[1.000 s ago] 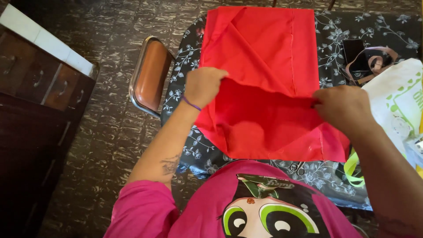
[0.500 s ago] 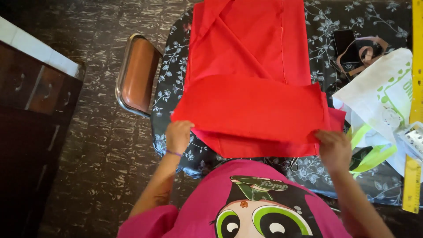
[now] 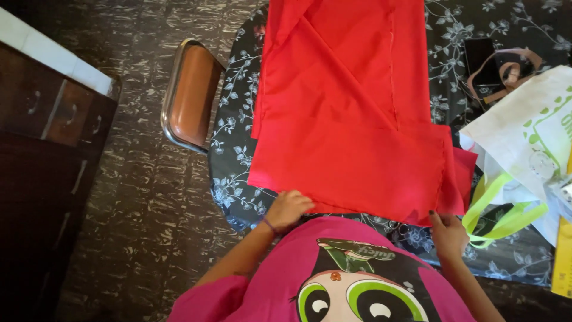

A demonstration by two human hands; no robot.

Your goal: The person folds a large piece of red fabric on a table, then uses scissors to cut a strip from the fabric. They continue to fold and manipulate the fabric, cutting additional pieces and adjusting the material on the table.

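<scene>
- Since the earlier frames we have drawn the folded near edge of the red cloth (image 3: 357, 149) down toward our body, and both hands have dropped from mid-table to the near edge of the table; the fold now lies flatter and wider than before.
- Our left hand (image 3: 287, 209), low and left of centre, pinches the cloth's near left corner, fingers curled over the hem.
- Our right hand (image 3: 448, 234), at lower right, grips the near right corner, fingertips closed on the edge.
- The cloth is a plain, bright red, matte weave. It covers the middle of the frame from the top edge down to our hands, lying on the dark floral tablecloth (image 3: 235, 149).
- A folded band runs across its lower part; a diagonal crease and a straight stitched seam run through the upper part. A small flap juts out at the right.
- A white bag with green straps (image 3: 524, 143) lies just right of the cloth.
- A brown-seated chair (image 3: 190, 95) stands at upper left, beside the table.
</scene>
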